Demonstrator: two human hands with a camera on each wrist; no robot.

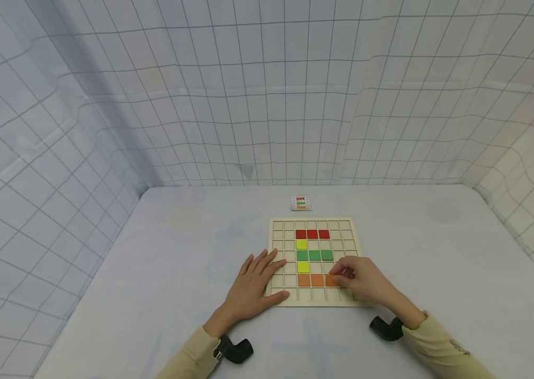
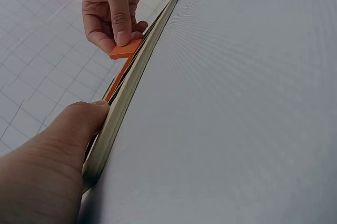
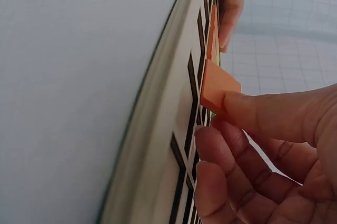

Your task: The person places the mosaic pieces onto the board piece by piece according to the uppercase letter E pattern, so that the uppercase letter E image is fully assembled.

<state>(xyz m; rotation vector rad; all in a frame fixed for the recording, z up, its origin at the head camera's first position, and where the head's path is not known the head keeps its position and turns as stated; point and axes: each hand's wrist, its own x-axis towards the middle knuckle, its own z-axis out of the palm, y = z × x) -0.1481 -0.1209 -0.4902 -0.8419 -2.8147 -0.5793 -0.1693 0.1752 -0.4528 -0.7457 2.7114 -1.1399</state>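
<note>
A pale wooden grid board [image 1: 314,303] lies on the white surface. My right hand [image 1: 365,279] pinches an orange square tile [image 3: 217,84] between thumb and fingers. This tile stands tilted, one edge down at the board, at the right end of the orange row. Two flat orange tiles [image 1: 310,280] fill the cells left of it. My left hand [image 1: 250,289] rests with spread fingers on the board's left side, its thumb over the near left corner. Farther up sit three red tiles [image 1: 312,234], three green tiles [image 1: 314,255] and two yellow tiles, one a lower yellow tile [image 1: 303,267].
Behind the board lies a small card [image 1: 302,203] printed with a coloured grid pattern. White sheets with dark grid lines [image 1: 267,105] hang at the back and both sides. A black wrist device [image 1: 236,351] is on each forearm, by the beige sleeves.
</note>
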